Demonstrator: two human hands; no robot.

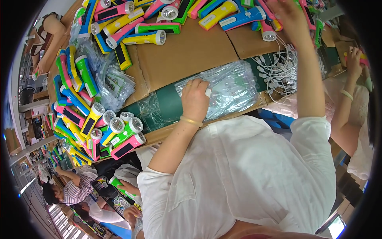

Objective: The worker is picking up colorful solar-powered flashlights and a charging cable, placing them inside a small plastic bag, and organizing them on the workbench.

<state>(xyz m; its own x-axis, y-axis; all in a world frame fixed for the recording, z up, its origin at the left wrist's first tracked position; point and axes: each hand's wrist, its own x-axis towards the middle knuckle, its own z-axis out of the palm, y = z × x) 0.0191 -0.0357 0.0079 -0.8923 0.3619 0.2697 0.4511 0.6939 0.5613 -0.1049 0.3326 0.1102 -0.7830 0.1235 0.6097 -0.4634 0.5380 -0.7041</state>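
On the near side of the surface [169, 102], clear bags [234, 89] are partly covered by the curled left grip [195, 97], and far-right flashlights [243, 19] by the blurred right grip [290, 20], neither hold being determinable; flashlight selection is judged underway, secure grasping required next.

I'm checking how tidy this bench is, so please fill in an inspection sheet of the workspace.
Surface: green tabletop, partly covered by cardboard.
Job's things: multicoloured flashlights heaped at the far side and left; clear plastic sleeves in front of the person.
Clutter: loose plastic packets beside the left heap.
Grips: left grip at the sleeves' left edge; right grip blurred, near the far flashlights; what either holds is unclear.
Cables: white cables bunched right of the sleeves.
Surroundings: co-workers on both sides.
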